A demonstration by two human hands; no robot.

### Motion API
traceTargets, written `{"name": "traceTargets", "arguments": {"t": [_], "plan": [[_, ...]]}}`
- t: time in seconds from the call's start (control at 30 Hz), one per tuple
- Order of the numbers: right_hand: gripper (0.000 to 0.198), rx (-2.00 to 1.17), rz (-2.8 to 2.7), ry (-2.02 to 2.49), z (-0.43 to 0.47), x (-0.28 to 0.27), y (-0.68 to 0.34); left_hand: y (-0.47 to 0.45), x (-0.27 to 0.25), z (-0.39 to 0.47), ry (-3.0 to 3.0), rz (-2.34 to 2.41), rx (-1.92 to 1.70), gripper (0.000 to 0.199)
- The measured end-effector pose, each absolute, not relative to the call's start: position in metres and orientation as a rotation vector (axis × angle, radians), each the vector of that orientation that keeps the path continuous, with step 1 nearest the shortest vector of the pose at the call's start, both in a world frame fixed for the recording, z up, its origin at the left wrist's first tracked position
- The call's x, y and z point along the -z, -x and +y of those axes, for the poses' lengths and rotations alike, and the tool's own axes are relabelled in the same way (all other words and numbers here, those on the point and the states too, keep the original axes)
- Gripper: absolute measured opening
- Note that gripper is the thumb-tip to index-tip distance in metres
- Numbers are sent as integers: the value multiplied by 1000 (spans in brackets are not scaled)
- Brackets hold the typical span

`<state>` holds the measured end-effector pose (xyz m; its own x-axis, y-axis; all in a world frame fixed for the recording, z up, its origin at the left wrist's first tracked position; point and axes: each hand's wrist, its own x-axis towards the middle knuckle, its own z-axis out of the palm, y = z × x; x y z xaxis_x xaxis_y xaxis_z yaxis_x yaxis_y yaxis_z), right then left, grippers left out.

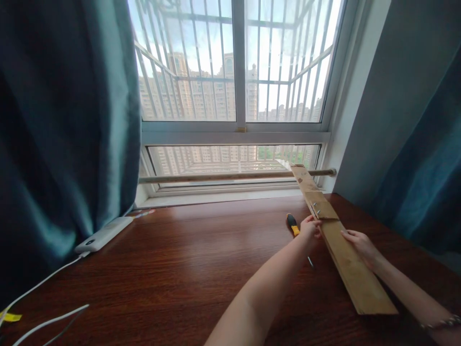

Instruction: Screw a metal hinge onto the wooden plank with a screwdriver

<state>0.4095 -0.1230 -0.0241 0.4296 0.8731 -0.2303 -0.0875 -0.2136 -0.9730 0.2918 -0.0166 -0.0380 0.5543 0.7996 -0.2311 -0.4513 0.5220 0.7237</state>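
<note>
A long folded cardboard strip (355, 262) slants across the right side of the wooden table, its far end reaching toward the window. A shorter cardboard piece (326, 210) lies over it, with screws (317, 209) standing out of it. My left hand (310, 228) pinches the strip's left edge just below that piece. On the strip's right side, my right hand (362, 246) grips the edge, thumb on top and the other fingers hidden beneath. A black and yellow screwdriver (292, 224) lies beside my left hand, its shaft partly hidden by my forearm, with the metal tip (310, 262) showing.
On the left of the brown table (180, 269) lies a white power strip (104, 235) with a white cable (43, 278). Dark curtains (72, 96) hang at the left and right. A rail (216, 177) crosses in front of the window at the table's back.
</note>
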Motion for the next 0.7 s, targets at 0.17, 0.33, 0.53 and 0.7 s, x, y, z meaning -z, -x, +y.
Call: {"name": "traceTargets", "arguments": {"t": [0.17, 0.33, 0.53, 0.7], "plan": [[26, -1011, -748, 1504, -117, 32, -420, -303, 43, -13, -677, 582, -786, 36], [29, -1060, -729, 1466, -110, 34, -430, -306, 42, -10, -671, 597, -788, 40], [25, -1087, -728, 1487, -99, 32, -437, -309, 41, -3, -719, 556, -823, 44], [34, -1135, -725, 1483, -96, 33, -447, -299, 42, -12, -760, 677, -827, 67]]}}
